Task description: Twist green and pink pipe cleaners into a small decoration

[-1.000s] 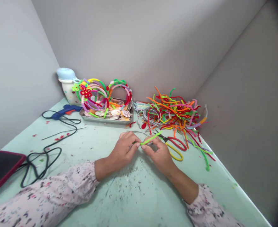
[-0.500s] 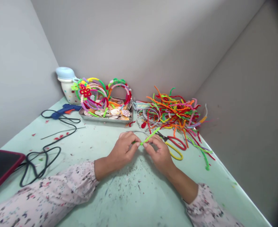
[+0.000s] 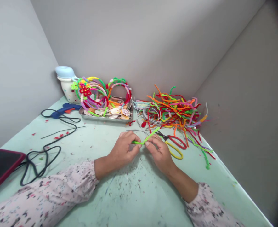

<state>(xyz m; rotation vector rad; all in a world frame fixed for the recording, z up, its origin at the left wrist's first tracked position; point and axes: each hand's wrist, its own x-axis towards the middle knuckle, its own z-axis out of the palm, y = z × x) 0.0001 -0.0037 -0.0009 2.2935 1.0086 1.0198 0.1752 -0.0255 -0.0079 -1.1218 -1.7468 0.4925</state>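
Observation:
A bright green pipe cleaner (image 3: 152, 134) is pinched between both hands above the table's middle. My left hand (image 3: 125, 145) is closed on its left part, thumb against fingertips. My right hand (image 3: 159, 152) grips it near the bend, and the free end slants up to the right past the fingers. A thin grey wire (image 3: 139, 130) shows just behind the hands; I cannot tell whether it is held. Scissors (image 3: 176, 142) with red and yellow handles lie right beside my right hand, their blades partly hidden by it.
Behind stands a metal tray (image 3: 101, 118) of shells with colourful wrapped hoops (image 3: 95, 94). Loose pipe cleaners (image 3: 176, 110) pile up at the back right, near coiled wire (image 3: 150, 115). At left are a blue glue gun (image 3: 64, 109), black cord (image 3: 44, 148), a phone (image 3: 4, 167) and a white cup (image 3: 69, 90).
The fingers have shifted slightly along the green pipe cleaner. More of it shows between the hands, with a clear bend, and the right thumb sits a little farther right.

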